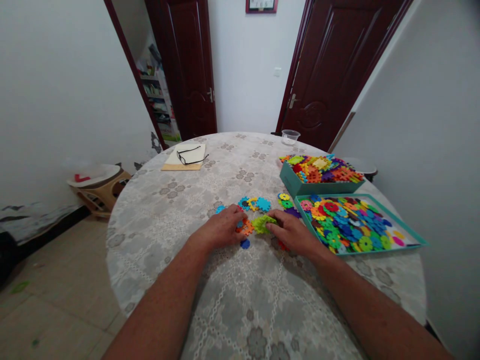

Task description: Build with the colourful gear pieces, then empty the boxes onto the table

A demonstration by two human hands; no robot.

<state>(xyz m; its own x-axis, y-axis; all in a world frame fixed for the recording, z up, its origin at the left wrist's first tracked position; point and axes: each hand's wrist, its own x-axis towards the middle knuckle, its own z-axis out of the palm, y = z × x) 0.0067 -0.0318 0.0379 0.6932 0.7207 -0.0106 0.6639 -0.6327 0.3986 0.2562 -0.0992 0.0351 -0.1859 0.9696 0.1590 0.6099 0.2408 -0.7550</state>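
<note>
My right hand point(293, 231) pinches a lime-green plastic gear piece point(262, 224) between thumb and fingers, just above the table. Opposite it, my left hand point(227, 226) has its fingers curled down on an orange gear piece point(246, 227), whose edge lies close to the green one. A dark blue disc point(245, 244) lies below the left fingertips. Beyond the hands are a light blue gear piece point(263, 204) and a yellow one point(253, 203). Red bits point(283, 245) show partly under my right hand, and a purple piece point(291, 213) lies behind it.
On the right, a teal box point(322, 188) is heaped with colourful gear pieces. In front of it a shallow teal tray point(407, 227) holds many round notched discs. Black glasses point(182, 159) rest on a notebook point(172, 167) at back left. A clear plastic bowl point(290, 136) stands at the far edge.
</note>
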